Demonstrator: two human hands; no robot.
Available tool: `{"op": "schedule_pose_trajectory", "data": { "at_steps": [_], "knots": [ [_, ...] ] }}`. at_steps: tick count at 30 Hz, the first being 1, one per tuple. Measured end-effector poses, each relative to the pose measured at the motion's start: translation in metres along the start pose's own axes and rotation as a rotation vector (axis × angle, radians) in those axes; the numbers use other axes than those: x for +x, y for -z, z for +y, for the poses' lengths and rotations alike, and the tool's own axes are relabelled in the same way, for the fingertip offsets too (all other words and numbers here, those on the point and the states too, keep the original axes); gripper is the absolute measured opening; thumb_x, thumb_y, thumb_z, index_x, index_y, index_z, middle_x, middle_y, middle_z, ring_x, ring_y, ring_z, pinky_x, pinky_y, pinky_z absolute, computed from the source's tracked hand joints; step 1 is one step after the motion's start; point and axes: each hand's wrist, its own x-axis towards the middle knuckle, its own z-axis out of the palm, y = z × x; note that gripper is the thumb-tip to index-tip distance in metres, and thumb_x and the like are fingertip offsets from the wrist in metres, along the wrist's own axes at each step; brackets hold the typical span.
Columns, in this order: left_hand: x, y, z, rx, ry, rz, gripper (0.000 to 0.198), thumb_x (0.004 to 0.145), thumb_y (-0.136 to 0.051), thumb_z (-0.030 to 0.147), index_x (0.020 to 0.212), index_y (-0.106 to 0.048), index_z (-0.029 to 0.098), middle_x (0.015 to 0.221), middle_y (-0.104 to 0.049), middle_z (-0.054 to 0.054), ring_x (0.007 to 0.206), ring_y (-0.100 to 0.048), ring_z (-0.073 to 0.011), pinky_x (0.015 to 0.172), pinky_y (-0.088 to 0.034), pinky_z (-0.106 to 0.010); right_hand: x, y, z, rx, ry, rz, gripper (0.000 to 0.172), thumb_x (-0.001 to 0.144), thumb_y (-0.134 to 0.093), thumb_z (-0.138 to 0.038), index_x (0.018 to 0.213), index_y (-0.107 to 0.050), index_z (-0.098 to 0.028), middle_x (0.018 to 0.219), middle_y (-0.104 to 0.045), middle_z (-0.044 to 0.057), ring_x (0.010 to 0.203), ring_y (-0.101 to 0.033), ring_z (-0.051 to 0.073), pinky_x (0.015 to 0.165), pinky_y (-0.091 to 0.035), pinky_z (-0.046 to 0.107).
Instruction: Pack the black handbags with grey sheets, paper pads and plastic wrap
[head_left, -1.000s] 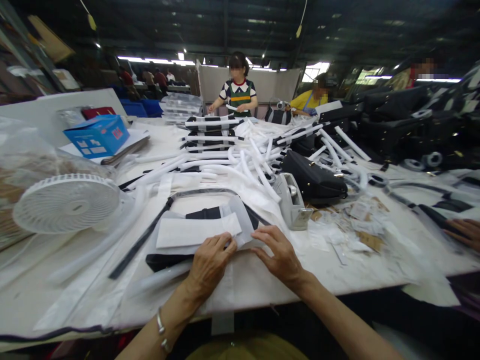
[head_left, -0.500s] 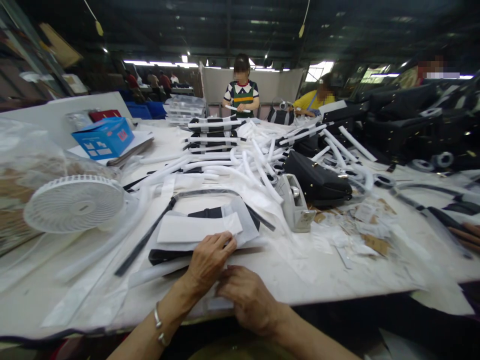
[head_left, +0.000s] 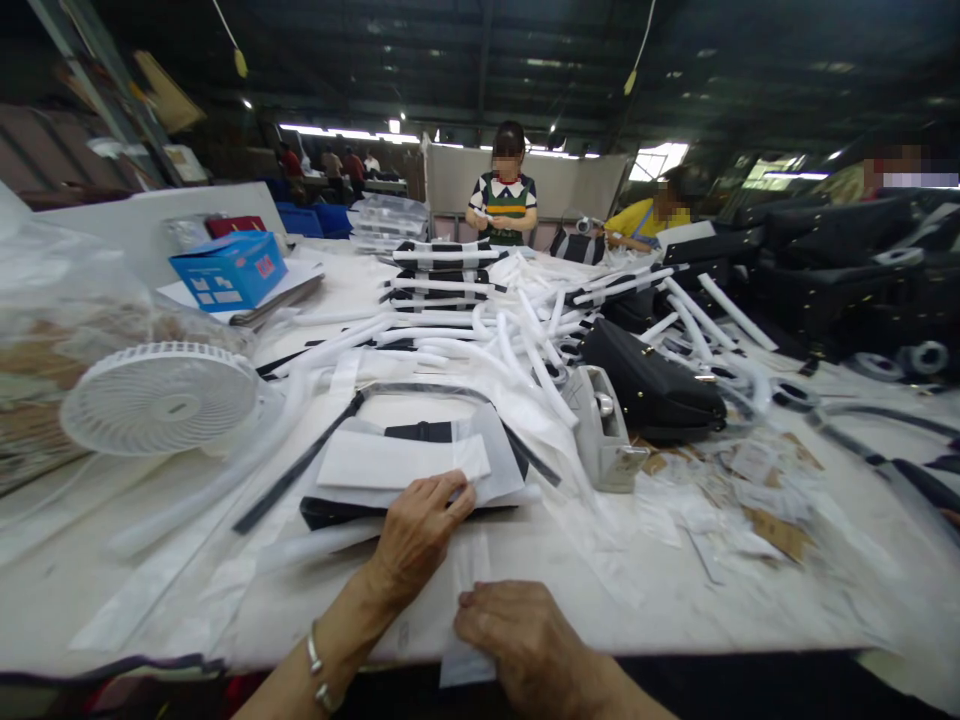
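Observation:
My left hand (head_left: 424, 520) presses its curled fingers on the near right edge of a folded white sheet (head_left: 390, 458). Beneath that sheet are a thin whitish wrapping sheet (head_left: 510, 470) and a black bag (head_left: 315, 512), lying flat with its dark strap (head_left: 296, 468) looped around behind. A translucent strip (head_left: 470, 560) runs from under my left fingers toward me. Closer to the table's front edge, my right hand (head_left: 517, 630) has its fingers closed on this strip, whose end (head_left: 466, 672) hangs out below. The right fingertips are partly hidden.
A grey tape dispenser (head_left: 600, 430) and black bag (head_left: 652, 385) stand to the right, near small packets (head_left: 772, 500). White tubes (head_left: 517, 340) pile up behind. At left are a white fan (head_left: 161, 400) and blue box (head_left: 229, 270). A co-worker (head_left: 504, 195) stands opposite.
My right hand has moved away from the left, toward the table's front edge, and more of the strip shows between them. My left hand stays on the white sheet. The view has shifted slightly.

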Motion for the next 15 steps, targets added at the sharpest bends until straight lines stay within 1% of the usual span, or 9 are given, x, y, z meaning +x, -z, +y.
{"op": "schedule_pose_trajectory", "data": {
  "at_steps": [2,4,6,8,10,11,12,13,15],
  "knots": [
    [-0.001,0.000,0.000,-0.012,-0.019,0.007,0.028,0.095,-0.042,0.008,0.110,-0.062,0.020,0.110,-0.068,-0.007,0.093,-0.063,-0.0208,0.078,-0.049,-0.034,-0.001,0.004,0.004,0.045,-0.020,-0.010,0.028,0.089,-0.045,-0.010,0.104,-0.065,-0.021,0.088,-0.076,0.006,0.080,-0.073,0.017,0.079,-0.059,0.028],
    [-0.005,-0.001,0.000,-0.037,-0.036,0.011,0.030,0.095,-0.040,0.007,0.111,-0.062,0.020,0.113,-0.068,-0.007,0.100,-0.063,-0.0212,0.083,-0.049,-0.034,0.000,0.019,0.009,0.105,-0.036,-0.015,0.033,0.089,-0.043,-0.009,0.109,-0.066,-0.021,0.092,-0.077,0.006,0.082,-0.074,0.017,0.078,-0.059,0.027],
    [-0.009,-0.003,0.001,-0.067,-0.051,0.003,0.031,0.096,-0.039,0.008,0.113,-0.062,0.021,0.115,-0.068,-0.006,0.106,-0.061,-0.0217,0.087,-0.048,-0.034,0.007,0.036,0.009,0.154,-0.050,-0.009,0.034,0.090,-0.044,-0.010,0.112,-0.067,-0.020,0.098,-0.077,0.007,0.086,-0.074,0.018,0.078,-0.059,0.028],
    [-0.012,-0.004,0.003,-0.084,-0.052,-0.007,0.029,0.097,-0.041,0.010,0.115,-0.062,0.021,0.115,-0.068,-0.005,0.109,-0.061,-0.0221,0.089,-0.048,-0.035,0.021,0.054,0.005,0.206,-0.089,-0.042,0.025,0.093,-0.051,-0.017,0.107,-0.070,-0.019,0.096,-0.078,0.007,0.084,-0.074,0.019,0.077,-0.059,0.028],
    [-0.013,-0.006,0.004,-0.085,-0.050,-0.012,0.027,0.097,-0.043,0.012,0.114,-0.062,0.021,0.115,-0.069,-0.005,0.110,-0.060,-0.0223,0.089,-0.049,-0.035,0.043,0.070,-0.001,0.313,-0.177,-0.156,0.016,0.092,-0.061,-0.027,0.096,-0.074,-0.020,0.086,-0.078,0.005,0.075,-0.074,0.018,0.070,-0.058,0.024],
    [-0.014,-0.006,0.005,-0.081,-0.044,-0.009,0.026,0.098,-0.043,0.014,0.114,-0.062,0.020,0.115,-0.069,-0.006,0.111,-0.060,-0.0223,0.089,-0.049,-0.035,0.055,0.077,-0.003,0.374,-0.224,-0.201,0.015,0.092,-0.064,-0.031,0.092,-0.075,-0.021,0.082,-0.078,0.003,0.071,-0.073,0.016,0.067,-0.057,0.022],
    [-0.013,-0.006,0.005,-0.076,-0.037,0.000,0.025,0.098,-0.043,0.015,0.114,-0.062,0.020,0.114,-0.069,-0.006,0.110,-0.061,-0.0221,0.089,-0.050,-0.035,0.068,0.082,-0.003,0.420,-0.262,-0.213,0.016,0.092,-0.064,-0.032,0.090,-0.076,-0.021,0.081,-0.078,0.002,0.070,-0.073,0.015,0.067,-0.056,0.021],
    [-0.013,-0.006,0.006,-0.072,-0.034,0.014,0.025,0.099,-0.043,0.017,0.113,-0.063,0.021,0.113,-0.069,-0.007,0.109,-0.061,-0.0217,0.089,-0.050,-0.035,0.080,0.086,-0.001,0.429,-0.287,-0.186,0.016,0.093,-0.062,-0.031,0.091,-0.076,-0.022,0.083,-0.078,0.001,0.072,-0.073,0.015,0.069,-0.056,0.021],
    [-0.011,-0.006,0.006,-0.057,-0.040,0.060,0.026,0.100,-0.042,0.018,0.113,-0.064,0.022,0.108,-0.069,-0.007,0.107,-0.061,-0.0204,0.089,-0.051,-0.034,0.100,0.086,0.010,0.291,-0.285,-0.055,0.016,0.095,-0.059,-0.025,0.097,-0.075,-0.022,0.092,-0.078,0.002,0.083,-0.072,0.016,0.078,-0.056,0.025]
  ]
}}
